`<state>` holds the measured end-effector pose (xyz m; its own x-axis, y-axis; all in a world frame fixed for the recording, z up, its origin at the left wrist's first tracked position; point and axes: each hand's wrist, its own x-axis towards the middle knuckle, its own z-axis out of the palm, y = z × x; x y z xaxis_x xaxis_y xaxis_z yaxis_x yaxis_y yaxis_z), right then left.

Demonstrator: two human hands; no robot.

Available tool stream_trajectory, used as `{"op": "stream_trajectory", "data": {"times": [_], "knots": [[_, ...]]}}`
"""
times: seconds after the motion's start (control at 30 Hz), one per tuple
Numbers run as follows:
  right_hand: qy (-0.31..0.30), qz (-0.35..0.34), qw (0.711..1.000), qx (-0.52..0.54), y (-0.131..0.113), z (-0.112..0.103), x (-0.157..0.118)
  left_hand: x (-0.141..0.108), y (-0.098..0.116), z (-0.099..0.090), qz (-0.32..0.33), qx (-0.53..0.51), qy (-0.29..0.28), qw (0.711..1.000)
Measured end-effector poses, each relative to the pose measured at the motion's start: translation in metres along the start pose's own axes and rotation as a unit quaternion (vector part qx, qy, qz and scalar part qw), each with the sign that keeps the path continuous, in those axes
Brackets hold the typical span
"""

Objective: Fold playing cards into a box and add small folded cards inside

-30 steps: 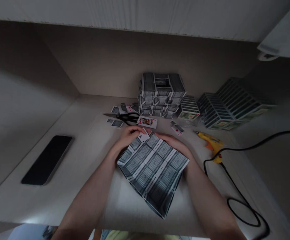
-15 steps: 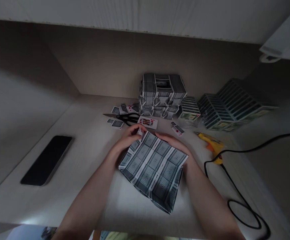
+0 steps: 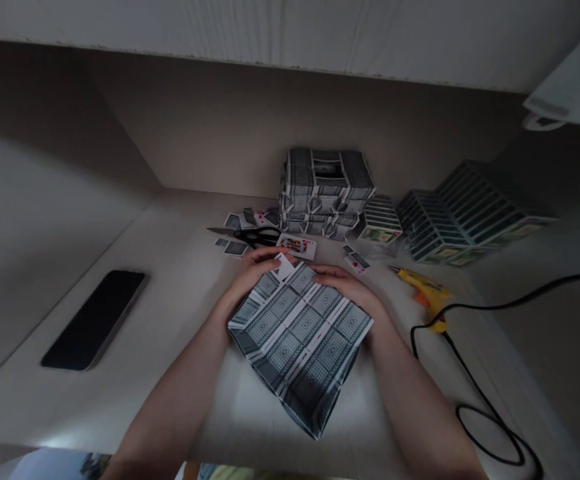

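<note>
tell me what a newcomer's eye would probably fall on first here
Probably the patterned playing-card piece, held tilted between the person's hands at the centre of the view. Next might come the yellow glue gun, lying on the table to the right, then the stacked card box standing near the back wall.

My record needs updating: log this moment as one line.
left hand: holds card-built piece, thumb by white card | right hand: holds same piece | scissors, glue gun: on table
</note>
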<state>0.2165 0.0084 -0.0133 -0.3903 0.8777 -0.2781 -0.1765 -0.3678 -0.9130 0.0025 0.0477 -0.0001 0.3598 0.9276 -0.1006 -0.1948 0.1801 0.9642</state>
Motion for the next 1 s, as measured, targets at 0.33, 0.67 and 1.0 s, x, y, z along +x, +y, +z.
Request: {"op": "stream_trajectory", "data": {"times": [0.33,0.67,1.0], "knots": [[-0.056,-0.014,0.998,0.004,-0.005,0.006,-0.004,-0.001,0.007,0.003,-0.049,0.102,0.059,0.992],[-0.041,0.004,0.999,0.024,-0.006,0.008,-0.004,-0.002,0.005,0.014,-0.031,0.135,-0.033,0.990],[-0.025,-0.001,0.999,0.048,-0.007,0.012,-0.005,-0.006,0.004,0.014,-0.073,0.065,-0.094,0.991]]}}
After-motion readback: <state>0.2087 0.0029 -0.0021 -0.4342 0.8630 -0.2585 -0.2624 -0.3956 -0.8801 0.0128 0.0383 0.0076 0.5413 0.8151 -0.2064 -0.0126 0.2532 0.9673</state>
